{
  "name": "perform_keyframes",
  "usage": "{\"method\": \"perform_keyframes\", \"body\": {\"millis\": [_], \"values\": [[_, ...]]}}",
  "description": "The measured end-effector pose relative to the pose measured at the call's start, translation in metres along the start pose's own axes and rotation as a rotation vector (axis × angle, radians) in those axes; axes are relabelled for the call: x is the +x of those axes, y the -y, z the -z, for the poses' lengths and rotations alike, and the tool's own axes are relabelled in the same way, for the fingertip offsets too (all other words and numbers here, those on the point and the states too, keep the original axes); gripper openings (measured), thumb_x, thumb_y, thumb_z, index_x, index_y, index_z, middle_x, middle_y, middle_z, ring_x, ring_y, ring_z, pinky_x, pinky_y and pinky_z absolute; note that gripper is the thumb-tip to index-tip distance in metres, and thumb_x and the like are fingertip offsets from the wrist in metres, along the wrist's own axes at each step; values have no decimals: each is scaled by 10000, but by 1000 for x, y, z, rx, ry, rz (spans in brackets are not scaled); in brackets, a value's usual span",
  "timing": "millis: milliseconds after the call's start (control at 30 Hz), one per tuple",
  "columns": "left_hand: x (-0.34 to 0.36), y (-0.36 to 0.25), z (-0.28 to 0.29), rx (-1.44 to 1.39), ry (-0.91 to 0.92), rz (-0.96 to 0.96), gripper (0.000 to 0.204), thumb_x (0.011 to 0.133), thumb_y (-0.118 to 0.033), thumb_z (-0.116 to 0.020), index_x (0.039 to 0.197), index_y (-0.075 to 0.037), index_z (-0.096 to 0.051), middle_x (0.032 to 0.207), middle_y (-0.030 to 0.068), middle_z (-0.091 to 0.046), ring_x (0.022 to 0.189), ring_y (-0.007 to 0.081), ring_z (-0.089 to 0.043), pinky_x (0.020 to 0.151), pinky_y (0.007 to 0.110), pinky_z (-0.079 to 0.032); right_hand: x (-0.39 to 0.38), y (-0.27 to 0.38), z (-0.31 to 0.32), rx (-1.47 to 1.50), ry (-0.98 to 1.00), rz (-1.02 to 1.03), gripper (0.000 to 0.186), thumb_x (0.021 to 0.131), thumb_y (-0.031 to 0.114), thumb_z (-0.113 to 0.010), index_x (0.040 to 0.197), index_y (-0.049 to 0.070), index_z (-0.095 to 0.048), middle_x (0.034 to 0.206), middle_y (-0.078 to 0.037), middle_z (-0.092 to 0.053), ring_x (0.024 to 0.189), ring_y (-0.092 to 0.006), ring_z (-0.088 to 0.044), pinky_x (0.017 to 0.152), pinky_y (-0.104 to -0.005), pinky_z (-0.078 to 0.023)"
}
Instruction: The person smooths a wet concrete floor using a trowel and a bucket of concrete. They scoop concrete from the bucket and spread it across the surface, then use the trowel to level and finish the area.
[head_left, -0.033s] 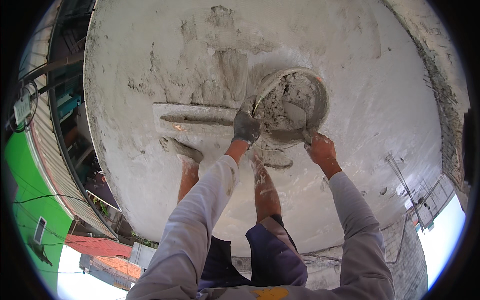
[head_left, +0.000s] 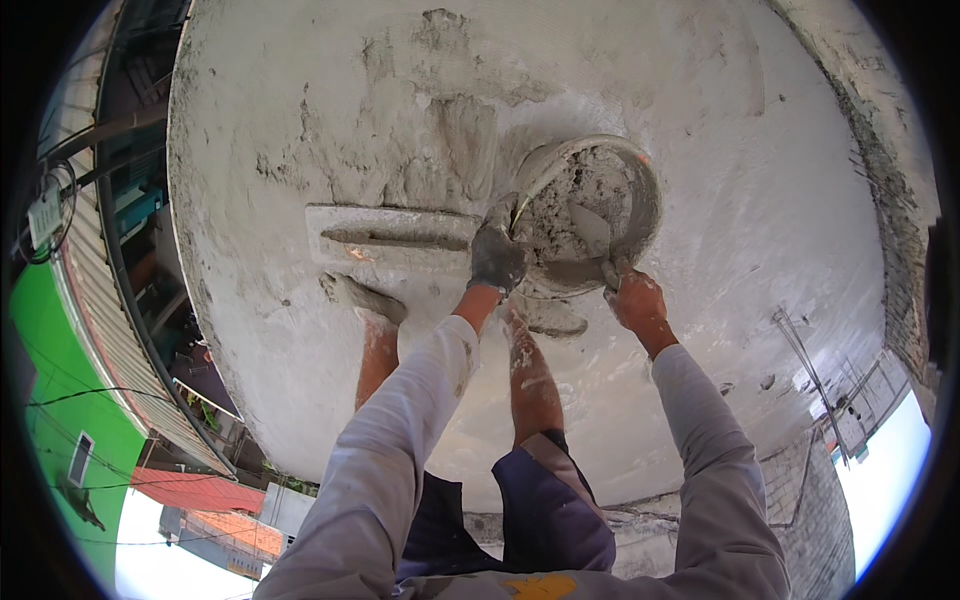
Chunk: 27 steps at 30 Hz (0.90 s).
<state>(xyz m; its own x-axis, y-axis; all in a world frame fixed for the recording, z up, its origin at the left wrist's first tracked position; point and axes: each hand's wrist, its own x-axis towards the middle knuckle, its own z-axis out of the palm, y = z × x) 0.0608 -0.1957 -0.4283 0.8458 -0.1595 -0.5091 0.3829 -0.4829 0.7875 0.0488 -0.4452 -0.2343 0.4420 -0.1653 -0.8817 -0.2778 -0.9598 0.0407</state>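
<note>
A round bucket (head_left: 648, 205) of wet grey mortar (head_left: 565, 205) stands on the cement-coated surface ahead of my feet. My left hand (head_left: 498, 255), in a dark grey glove, is closed on the bucket's left rim. My bare right hand (head_left: 637, 300) is at the near right rim, closed round the handle of a trowel. The trowel blade (head_left: 591, 230) lies in the mortar, coated grey. The handle is mostly hidden by my fingers. Left of the bucket lies a long, mortar-smeared plastering float (head_left: 400, 238), just beyond my feet.
My mortar-covered left foot (head_left: 372, 298) and right foot (head_left: 555, 318) stand close to the float and bucket. Rough wet patches (head_left: 460, 140) mark the surface ahead. Its edge runs along the left, beside a corrugated roof (head_left: 130, 350). Thin rods (head_left: 800, 345) stick up at the right.
My left hand has shifted slightly to the right at the bucket rim. My right hand has moved a little left, and the bucket looks nudged slightly right.
</note>
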Motion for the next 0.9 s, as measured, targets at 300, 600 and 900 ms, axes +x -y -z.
{"method": "perform_keyframes", "body": {"millis": [300, 600, 900], "values": [[-38, -136, 46, -1, 60, 27, 475, 796, -252, -640, 1202, -14, -578, 1093, 244, -630, 1029, 404, -594, 892, 447, -478, -29, 1, -62, 1045, 142, 29, 621, 856, 187, -603, 1397, 2, -360, 1173, -220, -599, 1112, -353, -568, 910, -420, -468], [-52, -137, 42, -7, -27, -105, 487, 831, -168, -626, 1267, 25, -529, 1177, 230, -618, 1083, 355, -605, 911, 375, -482, -42, 22, -45, 1518, 163, 46, 635, 857, 72, -570, 1425, -27, -306, 1194, -140, -553, 958, -167, -578, 777, -280, -497], [-53, -125, 35, -110, -30, -96, 495, 862, -118, -582, 1313, 61, -479, 1231, 227, -595, 1141, 296, -581, 961, 354, -448, -36, 23, -54, 1762, 332, 96, 687, 867, 184, -598, 1440, 20, -257, 1030, -82, -555, 706, -159, -558, 588, -307, -486]]}}
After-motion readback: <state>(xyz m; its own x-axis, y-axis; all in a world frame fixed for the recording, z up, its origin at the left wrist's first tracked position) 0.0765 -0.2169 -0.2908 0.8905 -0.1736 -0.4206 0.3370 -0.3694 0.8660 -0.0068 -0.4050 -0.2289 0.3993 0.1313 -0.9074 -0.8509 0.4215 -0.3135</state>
